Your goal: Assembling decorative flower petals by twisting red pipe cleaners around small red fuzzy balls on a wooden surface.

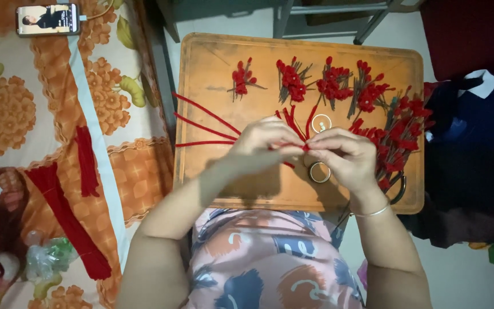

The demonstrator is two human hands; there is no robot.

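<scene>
Both my hands meet over the middle of an orange wooden tray table [201,63]. My left hand [261,146] and my right hand [341,154] pinch a small bunch of red pipe cleaners [295,127] between their fingertips. Three long red pipe cleaners [204,123] stick out to the left from under my left hand. Several clusters of small red flower pieces on dark wire stems [330,83] lie along the far side of the tray, and a larger heap [398,131] lies by my right hand.
Two small rolls of tape [319,171] sit on the tray beside my right hand. On the left, a flowered bedsheet [7,109] holds bundles of red pipe cleaners [67,220], a phone [48,19] and a crumpled plastic bag [47,257]. Dark clothes [475,131] lie on the right.
</scene>
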